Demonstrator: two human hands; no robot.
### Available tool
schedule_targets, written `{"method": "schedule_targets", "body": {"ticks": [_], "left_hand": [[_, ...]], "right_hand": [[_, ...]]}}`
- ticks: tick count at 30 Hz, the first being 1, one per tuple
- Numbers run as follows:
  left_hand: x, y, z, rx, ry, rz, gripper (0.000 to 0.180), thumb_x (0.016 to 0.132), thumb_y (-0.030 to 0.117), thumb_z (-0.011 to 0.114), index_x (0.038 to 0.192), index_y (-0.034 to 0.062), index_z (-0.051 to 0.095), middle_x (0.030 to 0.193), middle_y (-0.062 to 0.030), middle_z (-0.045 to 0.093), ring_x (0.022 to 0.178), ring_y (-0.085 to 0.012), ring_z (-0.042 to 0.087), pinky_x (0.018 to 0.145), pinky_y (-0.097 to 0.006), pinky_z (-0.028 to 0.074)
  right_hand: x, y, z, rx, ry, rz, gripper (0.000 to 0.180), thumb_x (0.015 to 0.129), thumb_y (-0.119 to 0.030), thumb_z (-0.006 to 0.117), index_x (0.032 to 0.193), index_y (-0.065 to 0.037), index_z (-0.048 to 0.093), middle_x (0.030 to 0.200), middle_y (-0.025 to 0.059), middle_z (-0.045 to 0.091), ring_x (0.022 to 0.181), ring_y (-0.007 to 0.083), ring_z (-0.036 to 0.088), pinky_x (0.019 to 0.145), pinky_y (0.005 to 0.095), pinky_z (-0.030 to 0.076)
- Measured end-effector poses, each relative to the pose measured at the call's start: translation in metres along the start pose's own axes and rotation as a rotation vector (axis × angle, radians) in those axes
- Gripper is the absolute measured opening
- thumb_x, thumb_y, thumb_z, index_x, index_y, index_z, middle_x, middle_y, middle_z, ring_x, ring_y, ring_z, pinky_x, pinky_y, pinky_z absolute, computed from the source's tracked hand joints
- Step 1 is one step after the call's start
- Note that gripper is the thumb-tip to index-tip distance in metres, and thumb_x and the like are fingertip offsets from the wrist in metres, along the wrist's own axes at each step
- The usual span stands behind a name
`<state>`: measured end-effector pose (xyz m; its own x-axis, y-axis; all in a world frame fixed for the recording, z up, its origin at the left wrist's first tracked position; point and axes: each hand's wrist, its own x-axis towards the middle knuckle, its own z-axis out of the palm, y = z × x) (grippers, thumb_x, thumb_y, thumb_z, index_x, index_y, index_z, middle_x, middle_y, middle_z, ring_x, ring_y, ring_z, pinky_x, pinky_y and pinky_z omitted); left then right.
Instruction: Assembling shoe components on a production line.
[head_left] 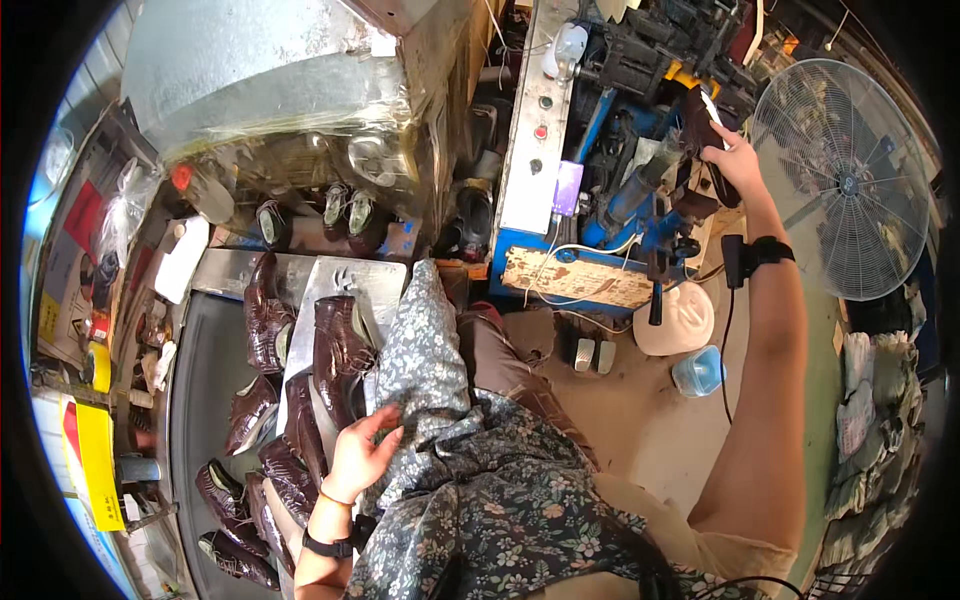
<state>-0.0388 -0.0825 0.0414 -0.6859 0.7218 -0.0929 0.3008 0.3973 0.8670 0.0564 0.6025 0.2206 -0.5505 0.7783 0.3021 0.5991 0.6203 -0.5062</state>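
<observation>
Right hand (740, 165): you gripped 1 brown shoe (694, 132), far right; steadiness seemed key.
Left hand (361, 460): yours looked empty, half-curled, near left.

Two hands (365, 460), two black wrist straps (768, 250), one fan (850, 190), one white jug (675, 322), one blue tub (698, 373), two foot pedals (584, 355), at least seven brown shoes (341, 345) at left, one dark shoe (693, 128) in the right hand (737, 165).

Partly covered by the right hand (740, 160): dark shoe (694, 125), contact with the blue machine (620, 205) too obscured to tell. Cropped by the upper edge: grey metal housing (260, 80); by the lower, left forearm (325, 525). Too small to read: fan badge (849, 186).
</observation>
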Motion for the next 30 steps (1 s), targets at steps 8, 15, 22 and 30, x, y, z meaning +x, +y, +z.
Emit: {"method": "schedule_targets", "body": {"ticks": [8,15,22,30], "left_hand": [[0.002,0.003,-0.004,0.171,0.017,0.057,0.037,0.086,0.013,0.069,0.12,0.001,0.062,0.102,-0.019,0.069,0.096,-0.0285,0.069,0.083,-0.034,0.053],[0.002,-0.004,-0.035,0.188,0.057,0.011,0.036,0.083,0.013,0.07,0.116,0.0009,0.064,0.108,-0.0203,0.068,0.102,-0.0322,0.067,0.09,-0.036,0.052],[0.088,-0.093,-0.154,0.495,0.388,-0.05,0.05,0.081,0.022,0.068,0.123,-0.002,0.056,0.126,-0.0238,0.057,0.118,-0.0382,0.054,0.102,-0.041,0.043],[0.202,-0.169,-0.256,0.459,0.219,-0.585,0.077,0.067,0.043,0.076,0.125,-0.0021,0.053,0.12,-0.0232,0.061,0.112,-0.0334,0.059,0.098,-0.041,0.045]], "right_hand": [[0.01,-0.016,0.008,-0.194,-0.2,-0.012,0.074,0.067,-0.03,0.072,0.137,-0.016,0.054,0.11,0.0193,0.066,0.096,0.0303,0.066,0.088,0.0354,0.049],[-0.057,0.006,0.064,-0.639,0.299,-0.264,0.068,0.081,-0.043,0.068,0.142,-0.024,0.046,0.144,0.0282,0.037,0.128,0.0468,0.04,0.107,0.0504,0.034],[-0.022,-0.008,0.068,-0.485,0.16,-0.304,0.059,0.086,-0.027,0.065,0.142,-0.02,0.046,0.124,0.0235,0.055,0.111,0.0416,0.054,0.096,0.0477,0.044],[0.069,0.047,0.073,-0.762,0.154,-0.318,0.06,0.095,-0.038,0.053,0.15,-0.028,0.03,0.142,0.0235,0.042,0.127,0.0438,0.044,0.101,0.0525,0.04]]}}
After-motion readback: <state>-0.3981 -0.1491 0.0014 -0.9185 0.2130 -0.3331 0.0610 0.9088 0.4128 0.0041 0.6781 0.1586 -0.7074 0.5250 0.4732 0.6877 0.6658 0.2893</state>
